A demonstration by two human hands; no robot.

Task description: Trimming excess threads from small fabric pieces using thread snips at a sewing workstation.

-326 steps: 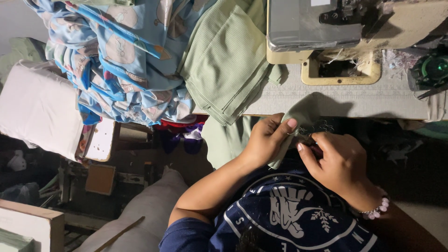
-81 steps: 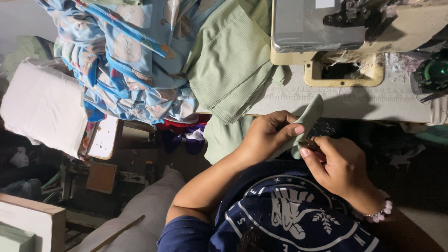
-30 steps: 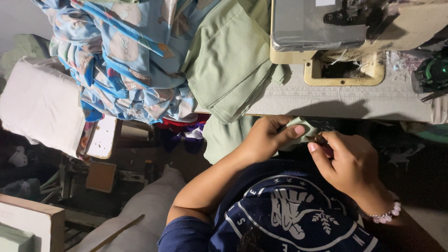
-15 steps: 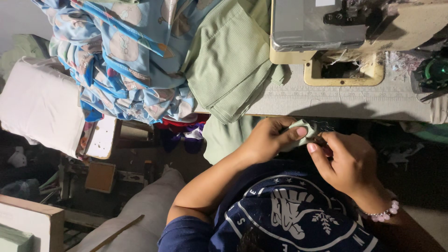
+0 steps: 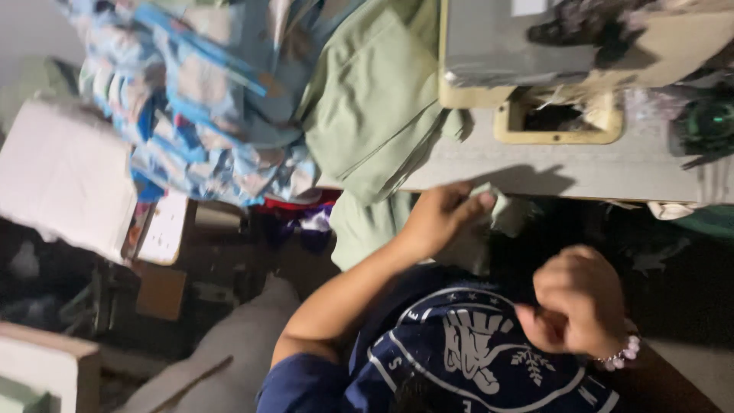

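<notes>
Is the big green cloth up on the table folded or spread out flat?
Folded, loosely. The green cloth lies in stacked layers with creased edges, part drooping off the table edge. The left hand pinches a small green piece.

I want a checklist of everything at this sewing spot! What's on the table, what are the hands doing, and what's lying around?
Surface: grey sewing table, partly bare in front of the sewing machine.
Job's things: small pale green fabric piece, pinched at the table's front edge.
Clutter: folded green cloth hanging over the table's left end; blue patterned fabric pile beside it; white bundle further left.
Hands: left hand grips the small green piece; right hand, curled near the chest with a bead bracelet, blurred, so any hold is unclear.
Cables: nothing seen.
Surroundings: dim floor with cardboard boxes and dark odds and ends.
</notes>
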